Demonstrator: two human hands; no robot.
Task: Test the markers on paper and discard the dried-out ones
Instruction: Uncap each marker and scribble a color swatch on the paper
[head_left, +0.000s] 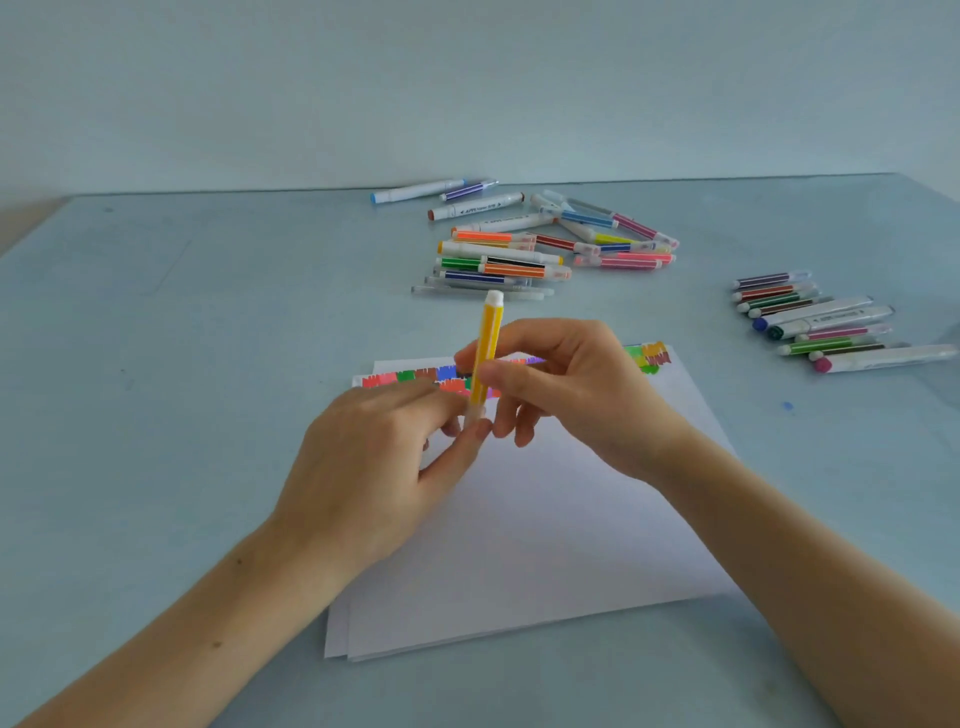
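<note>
A yellow marker (488, 343) stands nearly upright above the white paper (540, 530), its white end up. My right hand (566, 395) pinches its barrel between thumb and forefinger. My left hand (374, 462) pinches the clear cap at the marker's lower end with its fingertips; the tip is hidden. A band of coloured test scribbles (415, 375) runs along the paper's far edge, partly behind my hands.
A loose pile of markers (524, 249) lies beyond the paper at the centre back. A second, neater group of markers (821, 322) lies at the right. A small blue spot (788, 406) marks the pale blue table (156, 364). A wall rises behind the table.
</note>
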